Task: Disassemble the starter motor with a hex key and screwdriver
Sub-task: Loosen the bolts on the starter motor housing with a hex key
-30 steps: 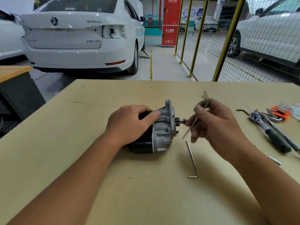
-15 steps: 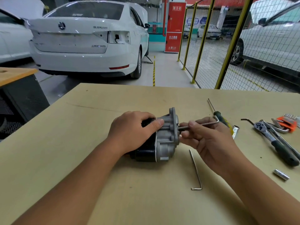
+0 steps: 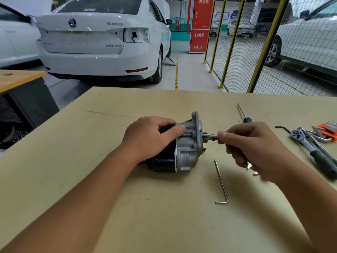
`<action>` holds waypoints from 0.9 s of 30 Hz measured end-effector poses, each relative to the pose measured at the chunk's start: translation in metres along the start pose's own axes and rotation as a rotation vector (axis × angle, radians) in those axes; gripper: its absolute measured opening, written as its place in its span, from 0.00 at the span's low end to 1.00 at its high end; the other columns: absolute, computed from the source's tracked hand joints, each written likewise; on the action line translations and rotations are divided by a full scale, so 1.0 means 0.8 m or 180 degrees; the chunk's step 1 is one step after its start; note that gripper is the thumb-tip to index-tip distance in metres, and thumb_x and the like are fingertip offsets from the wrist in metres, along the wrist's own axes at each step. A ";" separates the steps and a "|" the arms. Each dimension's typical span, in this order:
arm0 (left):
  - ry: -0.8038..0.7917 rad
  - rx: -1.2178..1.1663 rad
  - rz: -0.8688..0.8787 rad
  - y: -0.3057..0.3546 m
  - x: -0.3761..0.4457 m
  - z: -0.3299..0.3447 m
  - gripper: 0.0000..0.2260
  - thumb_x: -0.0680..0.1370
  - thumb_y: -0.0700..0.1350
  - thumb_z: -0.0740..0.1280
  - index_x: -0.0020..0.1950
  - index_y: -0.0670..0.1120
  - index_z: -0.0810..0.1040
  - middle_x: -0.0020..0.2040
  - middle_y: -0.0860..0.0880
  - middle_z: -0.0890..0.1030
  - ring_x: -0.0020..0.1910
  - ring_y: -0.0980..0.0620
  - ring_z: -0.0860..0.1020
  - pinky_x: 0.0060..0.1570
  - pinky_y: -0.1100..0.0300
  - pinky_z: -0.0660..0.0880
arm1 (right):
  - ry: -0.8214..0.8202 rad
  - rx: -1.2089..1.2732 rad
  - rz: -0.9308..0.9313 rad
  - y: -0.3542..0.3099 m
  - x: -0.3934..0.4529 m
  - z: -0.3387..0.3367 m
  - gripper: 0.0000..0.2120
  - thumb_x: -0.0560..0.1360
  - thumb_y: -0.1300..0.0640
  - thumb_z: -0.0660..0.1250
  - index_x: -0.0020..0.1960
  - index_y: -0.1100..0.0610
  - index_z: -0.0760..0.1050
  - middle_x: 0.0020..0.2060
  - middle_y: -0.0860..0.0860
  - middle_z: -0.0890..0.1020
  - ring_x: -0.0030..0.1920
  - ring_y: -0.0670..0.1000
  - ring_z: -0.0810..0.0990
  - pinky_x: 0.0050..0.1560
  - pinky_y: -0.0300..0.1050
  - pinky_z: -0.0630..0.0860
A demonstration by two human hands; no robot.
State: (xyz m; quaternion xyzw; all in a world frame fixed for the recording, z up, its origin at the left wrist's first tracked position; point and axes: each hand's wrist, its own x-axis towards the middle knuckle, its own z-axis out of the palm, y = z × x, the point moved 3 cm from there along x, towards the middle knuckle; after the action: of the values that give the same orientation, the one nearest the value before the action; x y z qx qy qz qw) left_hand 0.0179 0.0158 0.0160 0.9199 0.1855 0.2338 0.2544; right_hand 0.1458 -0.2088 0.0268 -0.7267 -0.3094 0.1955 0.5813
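Clamped over the black body of the starter motor [image 3: 182, 148] is the left hand [image 3: 151, 137], its fingers curled across the top and the thumb laid against the grey cast housing; the right hand [image 3: 255, 148] is closed round a hex key [image 3: 211, 136], whose short visible length is pinched between thumb and forefinger and aimed at the flanged end of the motor.

The motor is laid on its side near the middle of the workbench [image 3: 164, 216], flange turned toward the right hand. It is judged to be heavy and rigid, a metal casting joined to a steel can, so it is unlikely to be moved by light torque but may be rolled on its round body unless it is pressed down. The can is best gripped from above, as is done now, with the fingers kept off the flange face.

A second hex key [image 3: 221, 181] is lying on the bench just in front of the motor. It is thin, stiff and smooth, and is best taken by its long arm. The screwdriver [image 3: 243, 114] is lying beyond the right hand, untouched.
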 end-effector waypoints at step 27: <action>-0.0177 -0.0196 0.0067 0.000 -0.004 -0.003 0.24 0.71 0.76 0.58 0.58 0.67 0.82 0.53 0.67 0.84 0.56 0.59 0.80 0.58 0.49 0.78 | 0.0032 -0.0943 -0.0281 -0.008 -0.001 -0.006 0.15 0.79 0.52 0.71 0.37 0.59 0.82 0.23 0.52 0.77 0.23 0.52 0.68 0.26 0.43 0.66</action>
State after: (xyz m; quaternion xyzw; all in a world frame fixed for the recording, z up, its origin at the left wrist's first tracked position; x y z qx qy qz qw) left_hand 0.0142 0.0152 0.0172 0.9197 0.1613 0.2165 0.2851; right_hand 0.1470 -0.2117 0.0338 -0.7911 -0.3635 0.1184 0.4774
